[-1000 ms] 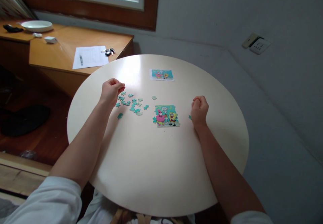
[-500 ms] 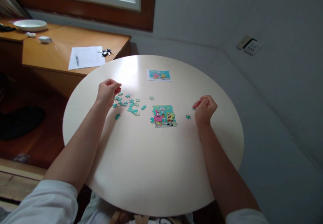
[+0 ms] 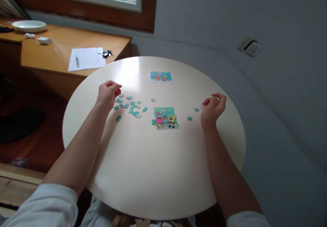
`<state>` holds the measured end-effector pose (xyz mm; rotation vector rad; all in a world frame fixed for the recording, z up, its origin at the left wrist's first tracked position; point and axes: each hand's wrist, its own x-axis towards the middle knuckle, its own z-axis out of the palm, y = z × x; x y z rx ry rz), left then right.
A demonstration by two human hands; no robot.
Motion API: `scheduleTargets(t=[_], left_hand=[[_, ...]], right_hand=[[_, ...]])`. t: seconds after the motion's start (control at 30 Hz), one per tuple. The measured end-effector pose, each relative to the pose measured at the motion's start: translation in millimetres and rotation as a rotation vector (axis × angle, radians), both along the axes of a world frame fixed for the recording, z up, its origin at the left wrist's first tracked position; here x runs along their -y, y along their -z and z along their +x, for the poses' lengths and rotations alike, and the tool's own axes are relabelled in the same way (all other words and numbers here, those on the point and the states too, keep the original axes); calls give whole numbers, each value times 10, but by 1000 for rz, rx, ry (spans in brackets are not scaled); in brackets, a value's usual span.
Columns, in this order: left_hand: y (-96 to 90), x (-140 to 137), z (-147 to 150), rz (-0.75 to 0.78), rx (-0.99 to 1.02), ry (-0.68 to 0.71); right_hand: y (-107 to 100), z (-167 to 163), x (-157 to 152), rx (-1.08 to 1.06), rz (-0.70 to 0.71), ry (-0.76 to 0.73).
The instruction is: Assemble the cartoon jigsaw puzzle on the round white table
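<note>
My left hand [image 3: 108, 93] hovers at the left edge of a loose cluster of teal jigsaw puzzle pieces [image 3: 132, 108]. Its fingers are curled with thumb and index together; whether anything is in them is hidden. On the right, my right hand [image 3: 214, 109] is loosely curled with fingers apart, and no piece shows in it. Just left of it lie a pinkish teal piece [image 3: 196, 109] and a yellow and teal piece [image 3: 189, 118]. Between the hands lies a joined puzzle section [image 3: 165, 118] with cartoon figures. A single piece [image 3: 119, 118] rests below the cluster.
A printed reference picture [image 3: 160, 77] lies toward the far side of the round white table [image 3: 153, 172]. Behind it on the left, a wooden desk [image 3: 61, 38] holds a paper sheet [image 3: 87, 61] with a pen, keys [image 3: 105, 53], a small white box [image 3: 44, 41] and a white dish [image 3: 29, 26].
My right hand has shifted right, and its fingers have loosened, leaving the pinkish piece fully visible on the table. My left hand has hardly moved.
</note>
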<state>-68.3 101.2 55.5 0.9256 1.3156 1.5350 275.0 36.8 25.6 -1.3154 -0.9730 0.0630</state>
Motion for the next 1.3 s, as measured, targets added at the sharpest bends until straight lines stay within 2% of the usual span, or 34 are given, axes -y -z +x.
scheduleTargets(t=[0.37,0.77,1.0,1.3], left_hand=[[-5,-4,2,6,3,-20],[-15,-5,-13,3,7,-32],[-17,-7,-35,8,5,-40],[-42,-19,-75,11,23,-58]], right_hand=[[84,16,-58,-39,82,-41],[67,-79,22,4,-84,-92],[119,-95,-5,-51,-103,-153],[97,-117,-2,-54,-97,-144]])
